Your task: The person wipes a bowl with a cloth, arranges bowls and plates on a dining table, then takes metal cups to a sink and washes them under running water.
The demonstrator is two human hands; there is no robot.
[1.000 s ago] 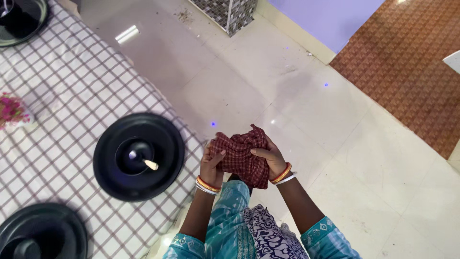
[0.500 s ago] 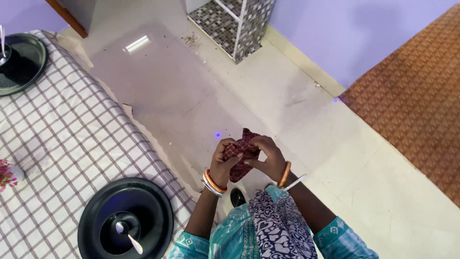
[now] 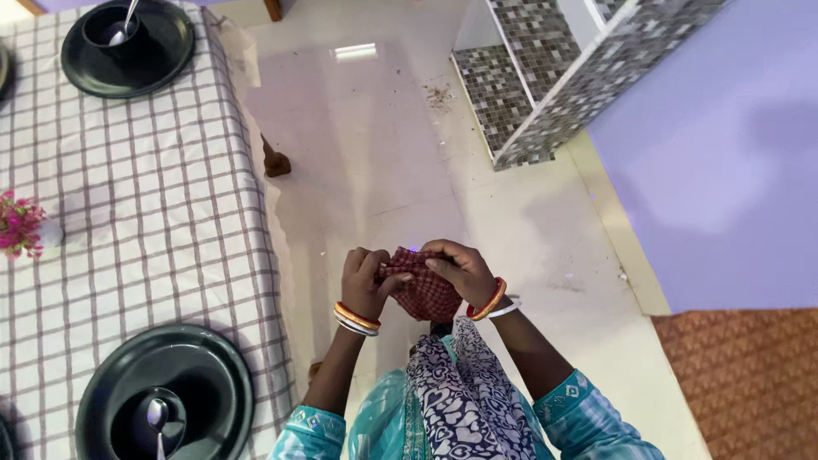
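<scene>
I hold a dark red checked cloth (image 3: 423, 292) bunched between both hands in front of my body, over the pale tiled floor. My left hand (image 3: 364, 281) grips its left side with curled fingers. My right hand (image 3: 460, 268) closes over its top and right side. Bangles sit on both wrists. Most of the cloth is hidden inside my hands.
A table with a checked tablecloth (image 3: 128, 204) stands to my left. It carries a black plate with a bowl and spoon (image 3: 162, 409) near me, another black plate set (image 3: 128, 43) at the far end, and pink flowers (image 3: 19, 223). A mosaic-tiled shelf unit (image 3: 554, 77) stands ahead by the lilac wall.
The view has swung left and forward, so the table and tiled unit shifted in view. The cloth has been gathered from a loose spread into a tight bunch between both hands.
</scene>
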